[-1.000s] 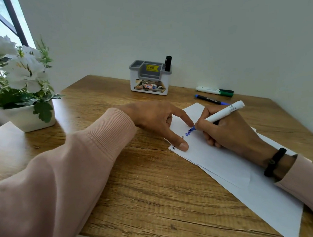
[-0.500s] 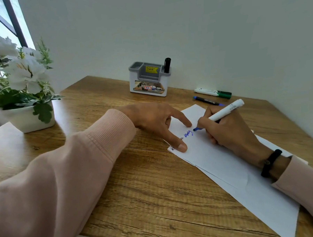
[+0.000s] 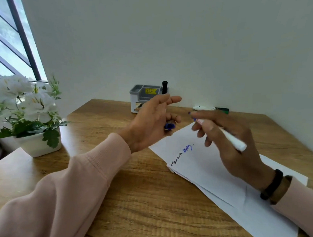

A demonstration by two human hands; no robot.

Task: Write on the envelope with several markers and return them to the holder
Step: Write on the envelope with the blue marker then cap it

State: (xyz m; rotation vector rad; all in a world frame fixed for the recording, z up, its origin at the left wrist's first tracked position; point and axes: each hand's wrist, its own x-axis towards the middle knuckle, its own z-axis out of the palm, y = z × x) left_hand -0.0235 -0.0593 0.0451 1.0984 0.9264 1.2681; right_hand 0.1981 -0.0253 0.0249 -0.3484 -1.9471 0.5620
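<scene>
The right hand (image 3: 231, 141) grips a white marker (image 3: 225, 134) with its blue tip pointing left, raised above the envelope (image 3: 209, 166), which lies flat on the table (image 3: 138, 200) and bears black and blue writing. The left hand (image 3: 152, 120) is lifted off the paper, its lower fingers curled around a blue cap (image 3: 169, 126) while the index finger and thumb point out. The holder (image 3: 141, 95) stands by the wall with a black marker (image 3: 164, 87) upright in it, and a green-capped marker (image 3: 211, 108) lies to its right.

The left hand (image 3: 153, 119) hides the holder's (image 3: 139, 94) front; envelope (image 3: 218, 171) handwriting is illegible.
</scene>
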